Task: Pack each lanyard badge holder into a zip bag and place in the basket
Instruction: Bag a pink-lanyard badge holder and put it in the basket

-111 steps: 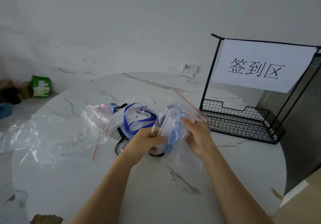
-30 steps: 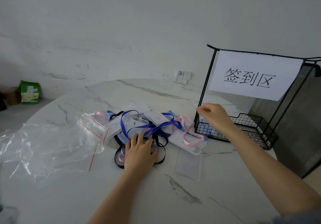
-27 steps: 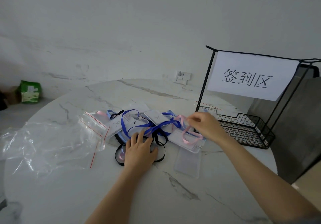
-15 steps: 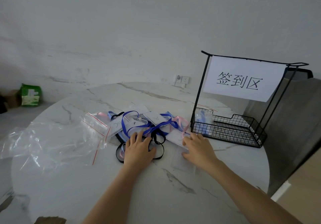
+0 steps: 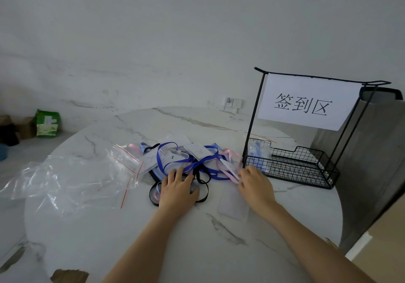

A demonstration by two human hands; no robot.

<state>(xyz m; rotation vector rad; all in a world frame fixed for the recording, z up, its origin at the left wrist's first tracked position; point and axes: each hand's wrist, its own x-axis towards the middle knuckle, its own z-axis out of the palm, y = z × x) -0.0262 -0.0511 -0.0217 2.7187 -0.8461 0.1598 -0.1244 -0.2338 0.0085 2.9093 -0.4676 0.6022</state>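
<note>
Hands on the lanyard pile, one packed bag in the basket

Your left hand (image 5: 177,191) lies flat on the marble table (image 5: 153,243), palm down, fingers straight and slightly spread. It holds nothing. It presses on a black lanyard (image 5: 202,192) looped on the tabletop, and its fingertips reach the near edge of the tangle of badge holders. In that tangle a dark blue lanyard (image 5: 175,161) winds over several white card holders.

Your right hand (image 5: 255,184) is at the right end of the pile, just beside the front corner of the wire basket (image 5: 306,179). Its fingertips (image 5: 241,176) touch the pink lanyard badge holder (image 5: 228,167), which lies on the table against the blue strap. You see that hand from the back, so you cannot tell whether the fingers pinch the pink strap or only rest on it.

One filled zip bag (image 5: 258,154), with a pale blue strap inside, leans in the left end of the basket. A paper sign (image 5: 306,102) with three printed characters hangs from the basket's tall frame.

A flat, clear sleeve (image 5: 233,203) lies on the table under your right wrist. Left of the pile sit empty zip bags (image 5: 125,162) with red seal lines, and beyond them a large crumpled clear plastic bag (image 5: 61,181) spreads over the table edge. A green packet (image 5: 47,123) stands on the floor by the wall
</note>
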